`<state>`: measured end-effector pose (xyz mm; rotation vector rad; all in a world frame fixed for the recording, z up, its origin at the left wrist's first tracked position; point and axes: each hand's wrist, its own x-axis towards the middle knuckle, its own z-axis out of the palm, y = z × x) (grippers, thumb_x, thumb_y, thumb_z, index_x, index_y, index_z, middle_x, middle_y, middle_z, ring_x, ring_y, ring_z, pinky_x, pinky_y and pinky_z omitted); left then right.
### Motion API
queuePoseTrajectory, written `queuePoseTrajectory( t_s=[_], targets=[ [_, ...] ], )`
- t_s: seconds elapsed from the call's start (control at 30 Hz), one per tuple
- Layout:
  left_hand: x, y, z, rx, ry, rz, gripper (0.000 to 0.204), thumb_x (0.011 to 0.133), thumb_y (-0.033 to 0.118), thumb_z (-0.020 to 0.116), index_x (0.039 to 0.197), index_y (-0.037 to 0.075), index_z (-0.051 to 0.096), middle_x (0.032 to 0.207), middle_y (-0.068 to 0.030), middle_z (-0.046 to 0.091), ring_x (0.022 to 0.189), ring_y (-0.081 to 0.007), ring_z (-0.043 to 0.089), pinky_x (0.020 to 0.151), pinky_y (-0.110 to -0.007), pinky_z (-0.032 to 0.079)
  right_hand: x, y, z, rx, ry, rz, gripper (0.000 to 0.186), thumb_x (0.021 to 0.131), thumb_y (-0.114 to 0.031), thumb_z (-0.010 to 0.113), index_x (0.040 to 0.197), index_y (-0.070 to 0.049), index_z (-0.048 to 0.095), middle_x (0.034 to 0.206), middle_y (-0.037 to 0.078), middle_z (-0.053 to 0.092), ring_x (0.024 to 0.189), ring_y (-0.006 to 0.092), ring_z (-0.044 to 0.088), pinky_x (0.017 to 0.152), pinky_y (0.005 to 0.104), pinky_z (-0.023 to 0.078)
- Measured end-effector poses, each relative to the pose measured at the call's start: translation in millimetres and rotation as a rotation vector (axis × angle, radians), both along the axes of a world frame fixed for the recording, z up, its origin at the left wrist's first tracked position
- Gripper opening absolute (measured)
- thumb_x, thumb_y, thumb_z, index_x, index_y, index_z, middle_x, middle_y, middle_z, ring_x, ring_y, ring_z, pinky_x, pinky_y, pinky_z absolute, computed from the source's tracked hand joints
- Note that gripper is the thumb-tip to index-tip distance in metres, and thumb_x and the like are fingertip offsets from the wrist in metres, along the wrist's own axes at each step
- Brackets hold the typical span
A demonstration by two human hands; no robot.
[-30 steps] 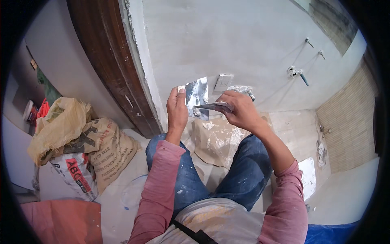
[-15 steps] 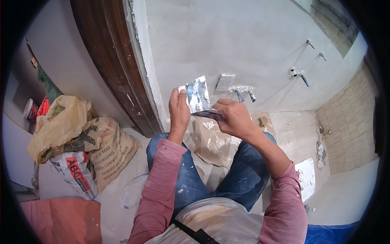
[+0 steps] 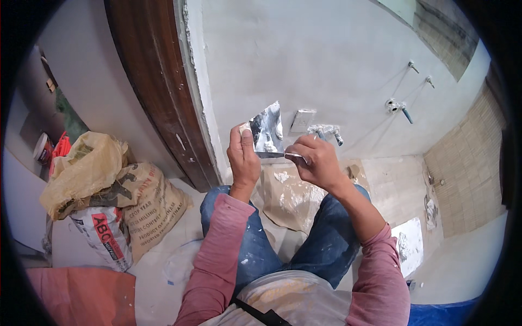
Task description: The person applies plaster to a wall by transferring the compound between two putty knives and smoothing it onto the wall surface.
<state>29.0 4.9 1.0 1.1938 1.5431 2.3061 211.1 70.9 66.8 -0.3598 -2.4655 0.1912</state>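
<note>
My left hand (image 3: pixel 242 160) grips a shiny flat metal plate (image 3: pixel 266 126) by its left edge, thumb on the near face. White paste is smeared over the plate, with a small lump low down and more along the right edge. My right hand (image 3: pixel 316 164) is closed around a putty knife (image 3: pixel 270 155), seen nearly edge-on. Its thin blade lies along the plate's lower edge and seems to touch it. Fingers hide most of the knife's handle. Both hands are above my knees, in front of the grey wall (image 3: pixel 337 60).
A wall socket (image 3: pixel 303 120) and a paste-covered pipe fitting (image 3: pixel 326 132) are just beyond my hands. Splattered brown paper (image 3: pixel 291 198) lies between my feet. To the left are a dark wooden door frame (image 3: pixel 157 92) and stacked sacks (image 3: pixel 155 209); at right, a white board (image 3: pixel 411 255) bears paste.
The putty knife has turned from showing its face to nearly edge-on, and my right hand has moved slightly right and down. Less white paste shows across the plate. The view has shifted slightly.
</note>
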Motion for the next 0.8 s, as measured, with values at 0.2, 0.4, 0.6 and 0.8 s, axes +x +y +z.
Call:
queuePoseTrajectory(
  t_s=[0.2, 0.4, 0.6, 0.8],
  targets=[
    [1.0, -4.9, 5.5, -0.077, 0.076, 0.061, 0.03, 0.109, 0.025, 0.044, 0.116, 0.0, 0.059, 0.086, -0.0174, 0.069, 0.075, -0.0285, 0.068, 0.069, -0.039, 0.051, -8.5, 7.7, -2.4, 0.216, 0.107, -0.02, 0.033, 0.065, 0.002, 0.067, 0.096, -0.009, 0.071, 0.086, 0.005, 0.063, 0.078, 0.0272, 0.063, 0.065, 0.0398, 0.051],
    [-3.2, -11.6, 5.3, -0.117, 0.071, 0.018, 0.03, 0.108, 0.025, 0.047, 0.114, 0.0, 0.063, 0.089, -0.0087, 0.068, 0.083, -0.0164, 0.06, 0.076, -0.034, 0.049, -36.7, 43.7, 22.9, 0.418, 0.394, -0.091, 0.04, 0.062, 0.004, 0.067, 0.098, -0.011, 0.071, 0.09, 0.003, 0.066, 0.078, 0.0247, 0.063, 0.065, 0.0361, 0.051],
    [-33.4, 2.9, -12.0, 0.054, -0.187, 0.188, 0.028, 0.107, 0.021, 0.046, 0.101, -0.004, 0.058, 0.086, -0.0096, 0.06, 0.079, -0.0184, 0.052, 0.076, -0.035, 0.046, -84.5, 95.8, 3.5, 0.512, 0.355, -0.145, 0.028, 0.071, 0.002, 0.067, 0.093, -0.014, 0.072, 0.088, 0.0, 0.066, 0.079, 0.02, 0.063, 0.067, 0.0345, 0.051],
    [-48.3, 12.2, -24.0, 0.21, -0.399, 0.191, 0.028, 0.106, 0.02, 0.047, 0.098, -0.005, 0.057, 0.086, -0.009, 0.057, 0.08, -0.0168, 0.05, 0.075, -0.034, 0.044, -121.5, 122.0, -32.5, 0.539, 0.122, -0.222, 0.009, 0.078, -0.009, 0.069, 0.085, -0.013, 0.07, 0.082, 0.001, 0.062, 0.08, 0.0215, 0.063, 0.068, 0.0371, 0.052]
  ],
)
